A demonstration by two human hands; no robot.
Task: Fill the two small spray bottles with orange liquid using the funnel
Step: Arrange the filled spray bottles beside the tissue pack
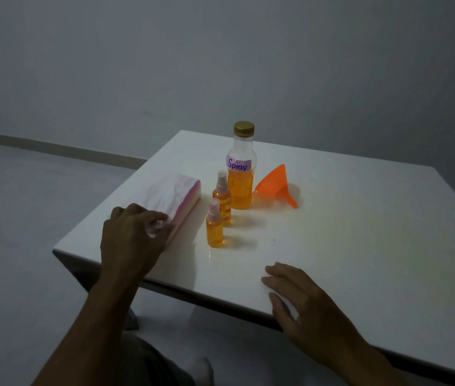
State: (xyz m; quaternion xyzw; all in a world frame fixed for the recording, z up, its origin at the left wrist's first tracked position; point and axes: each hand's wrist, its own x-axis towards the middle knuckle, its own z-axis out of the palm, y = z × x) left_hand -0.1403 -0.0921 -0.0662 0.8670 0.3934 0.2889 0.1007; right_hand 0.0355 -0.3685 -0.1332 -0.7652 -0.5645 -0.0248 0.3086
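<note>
Two small spray bottles stand upright on the white table [360,246], both holding orange liquid and capped with pinkish spray tops: the nearer one [214,224] and the farther one [222,197]. Behind them is a larger bottle [241,165] with a gold cap and a "Spray" label, about half full of orange liquid. An orange funnel [275,185] lies on its side to its right. My left hand [133,240] rests on the near end of a tissue pack, fingers pinching a bit of white tissue. My right hand [301,296] lies flat on the table's front edge, holding nothing.
A pink and white tissue pack [173,199] lies left of the bottles, near the table's left edge. The table's near corner is at the left by my left wrist. Grey floor and a plain wall surround the table.
</note>
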